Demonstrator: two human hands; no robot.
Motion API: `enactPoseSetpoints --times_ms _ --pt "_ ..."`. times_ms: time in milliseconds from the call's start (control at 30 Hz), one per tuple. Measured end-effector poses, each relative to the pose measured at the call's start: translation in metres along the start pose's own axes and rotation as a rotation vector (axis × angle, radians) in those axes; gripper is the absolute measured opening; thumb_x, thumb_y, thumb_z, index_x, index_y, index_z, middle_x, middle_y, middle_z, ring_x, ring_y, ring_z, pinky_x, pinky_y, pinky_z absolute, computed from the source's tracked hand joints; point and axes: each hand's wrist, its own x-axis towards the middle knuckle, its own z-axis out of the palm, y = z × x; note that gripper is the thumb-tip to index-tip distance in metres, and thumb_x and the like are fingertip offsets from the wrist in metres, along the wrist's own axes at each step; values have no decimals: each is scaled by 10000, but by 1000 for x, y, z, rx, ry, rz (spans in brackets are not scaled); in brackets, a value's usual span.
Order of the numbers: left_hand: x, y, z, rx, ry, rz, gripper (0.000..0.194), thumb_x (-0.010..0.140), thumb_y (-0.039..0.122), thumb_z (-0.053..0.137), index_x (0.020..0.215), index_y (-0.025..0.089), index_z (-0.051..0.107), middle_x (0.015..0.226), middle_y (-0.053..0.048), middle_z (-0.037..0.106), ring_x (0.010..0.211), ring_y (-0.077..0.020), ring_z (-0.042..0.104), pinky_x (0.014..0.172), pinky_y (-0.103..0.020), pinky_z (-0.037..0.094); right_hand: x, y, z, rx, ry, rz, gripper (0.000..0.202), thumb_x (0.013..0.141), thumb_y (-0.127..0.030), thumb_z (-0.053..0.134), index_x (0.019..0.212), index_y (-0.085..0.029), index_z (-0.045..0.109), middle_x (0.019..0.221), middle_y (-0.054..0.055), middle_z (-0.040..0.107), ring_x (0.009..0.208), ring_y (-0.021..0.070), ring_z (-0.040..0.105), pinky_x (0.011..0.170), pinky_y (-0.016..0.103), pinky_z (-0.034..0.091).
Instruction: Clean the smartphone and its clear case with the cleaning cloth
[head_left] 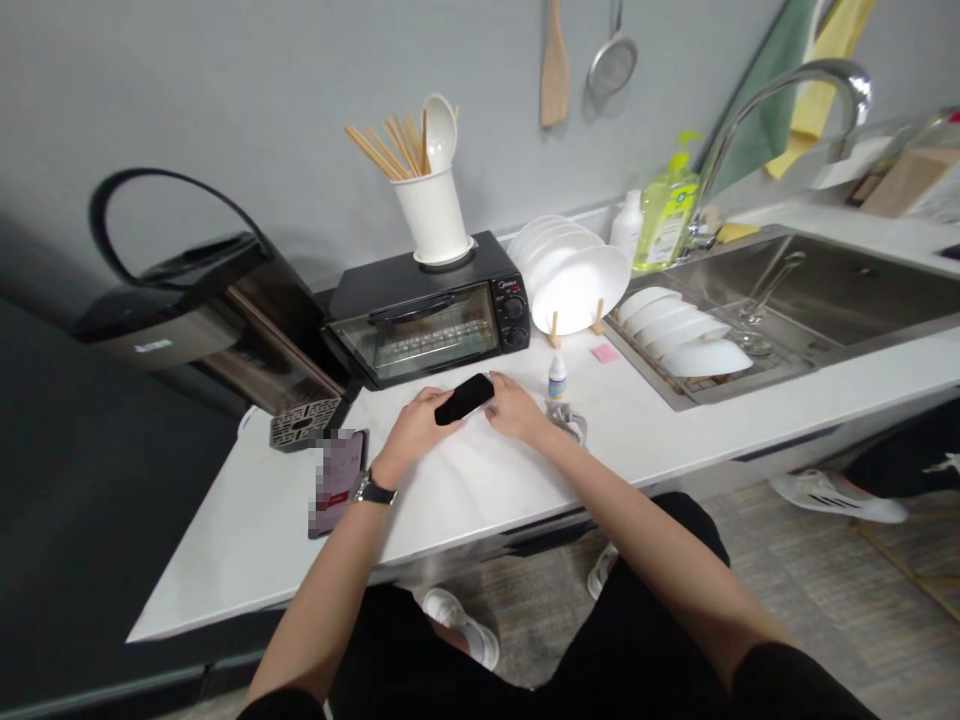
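Note:
A black phone [464,398] lies between my two hands, over the white counter in front of the toaster oven. My left hand [420,428] grips its left end, with a watch on that wrist. My right hand [513,405] has its fingers closed at the right end of the phone. Just right of my right hand stand a small white bottle [556,378] with a blue and yellow label and a crumpled grey cloth [568,421]. A pink square [604,353] lies further right. A second phone [339,484], partly pixelated, rests near my left wrist.
Behind my hands is a black toaster oven [435,320] with a utensil holder [435,216] on top. A tall black machine [247,330] stands left. Plates [577,285], a soap bottle [666,215] and a sink [825,275] are right. Another person's shoe [840,496] shows lower right.

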Motion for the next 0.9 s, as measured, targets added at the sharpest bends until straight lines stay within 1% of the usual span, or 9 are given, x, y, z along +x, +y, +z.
enactPoseSetpoints --times_ms 167,233,333,400,467,567,667,800,900 --pt "-27 9 1 6 -46 -18 408 690 363 425 1076 268 336 1052 28 395 939 -144 357 781 -247 301 -26 1 -7 -7 -50 -11 401 719 -207 353 1107 -133 290 1006 100 415 926 195 382 821 336 276" --pt "-33 11 1 5 -61 -28 414 687 375 422 1080 288 326 1056 33 384 946 -145 350 791 -250 295 -30 1 -7 -16 -67 -13 370 733 -205 321 1102 -182 302 999 92 414 925 207 383 820 354 275" --pt "-40 13 0 1 -70 -40 408 698 383 397 1087 284 322 1037 18 392 936 -153 363 788 -256 306 -32 -2 -6 -42 -85 -25 338 737 -207 306 1073 -229 338 1009 81 404 931 224 374 824 380 265" --pt "-44 15 1 -3 -68 -47 413 700 396 381 1092 281 319 1028 5 400 935 -167 371 774 -260 325 -34 -6 -6 -62 -93 -37 317 739 -213 301 1049 -239 366 1018 75 397 928 231 370 821 387 265" --pt "-47 16 2 -8 -61 -55 423 697 416 369 1097 289 313 1030 -4 403 943 -185 372 763 -271 343 -36 -9 -6 -85 -93 -40 319 745 -216 289 1055 -238 359 1022 75 392 924 237 365 815 396 264" --pt "-50 17 5 -26 -50 -80 436 694 439 356 1105 307 297 1044 -5 406 959 -206 369 769 -301 356 -39 -13 -4 -118 -83 -27 358 755 -218 264 1112 -223 284 1019 88 392 919 249 357 805 422 256" --pt "-54 19 6 -65 -42 -118 445 701 422 357 1122 313 265 1086 7 390 993 -208 356 825 -325 332 -41 -17 -3 -144 -76 -21 380 762 -213 241 1142 -216 232 1014 93 397 913 249 356 799 428 258" --pt "-69 23 5 -158 -13 -150 431 740 369 315 1151 289 215 1189 43 294 1075 -170 285 914 -301 263 -41 -19 -2 -89 -92 -27 369 763 -188 225 1128 -230 252 1034 79 393 933 246 341 822 434 240" --pt "-79 29 6 -199 -24 -206 404 763 325 269 1159 284 202 1223 68 227 1111 -164 227 935 -313 245 -40 -18 -1 -6 -93 -7 368 761 -180 226 1122 -241 261 1047 63 390 943 250 329 831 437 228"
